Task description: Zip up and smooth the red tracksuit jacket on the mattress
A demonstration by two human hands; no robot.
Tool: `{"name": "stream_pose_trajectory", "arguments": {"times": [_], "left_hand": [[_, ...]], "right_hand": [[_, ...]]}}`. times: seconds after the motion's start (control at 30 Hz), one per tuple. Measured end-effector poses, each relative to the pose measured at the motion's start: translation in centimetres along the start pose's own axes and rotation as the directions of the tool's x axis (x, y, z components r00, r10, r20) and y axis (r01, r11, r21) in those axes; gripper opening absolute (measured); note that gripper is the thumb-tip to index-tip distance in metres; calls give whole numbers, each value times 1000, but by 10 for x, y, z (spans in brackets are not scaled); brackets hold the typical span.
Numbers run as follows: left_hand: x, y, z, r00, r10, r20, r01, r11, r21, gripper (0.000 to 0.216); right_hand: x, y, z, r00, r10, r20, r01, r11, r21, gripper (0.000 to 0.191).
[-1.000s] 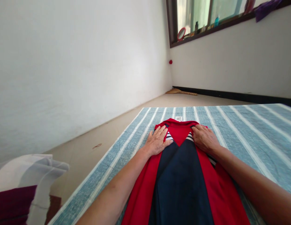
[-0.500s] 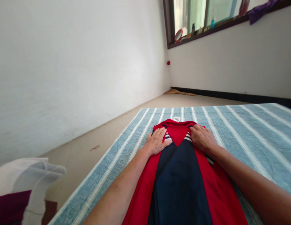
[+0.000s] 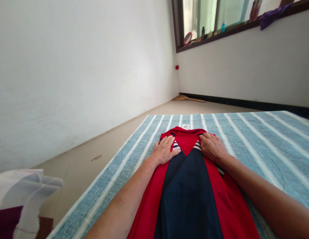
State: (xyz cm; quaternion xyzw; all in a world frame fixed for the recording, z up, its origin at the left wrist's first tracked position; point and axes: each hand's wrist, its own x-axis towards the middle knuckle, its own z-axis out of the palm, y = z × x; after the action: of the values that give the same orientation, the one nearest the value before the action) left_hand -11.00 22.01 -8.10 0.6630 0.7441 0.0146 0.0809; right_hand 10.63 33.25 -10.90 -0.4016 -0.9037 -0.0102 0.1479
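Observation:
A red and navy collared top [image 3: 189, 196] lies lengthwise on a blue-and-white striped sheet [image 3: 121, 172], its collar end away from me. Black-and-white striped triangles mark both sides of its red upper panel. My left hand [image 3: 166, 151] rests flat on the left shoulder area, fingers extended and thumb out toward the navy panel. On the right shoulder, my right hand [image 3: 212, 146] has its fingers bent and pressed together on the fabric near the collar. What its fingertips grip is partly hidden. The lower end of the top runs out of view.
White sheer cloth [image 3: 25, 189] and purple fabric [image 3: 7, 220] are at lower left. A thin loop [image 3: 96, 158] lies on the tiled floor. A broom-like object [image 3: 188, 98] lies in the far corner. The windowsill holds a round mirror [image 3: 188, 39], bottles and purple cloth [image 3: 272, 16].
The view has shifted slightly, so everything sits a little further left. Both hands keep about the same places on the top.

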Motion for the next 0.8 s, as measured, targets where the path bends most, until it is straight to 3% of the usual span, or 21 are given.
{"name": "stream_pose_trajectory", "arguments": {"times": [0.8], "left_hand": [[2, -2, 4, 1000, -10, -4, 10, 1000, 21, 79]], "right_hand": [[-1, -1, -5, 1000, 9, 27, -10, 1000, 12, 28]]}}
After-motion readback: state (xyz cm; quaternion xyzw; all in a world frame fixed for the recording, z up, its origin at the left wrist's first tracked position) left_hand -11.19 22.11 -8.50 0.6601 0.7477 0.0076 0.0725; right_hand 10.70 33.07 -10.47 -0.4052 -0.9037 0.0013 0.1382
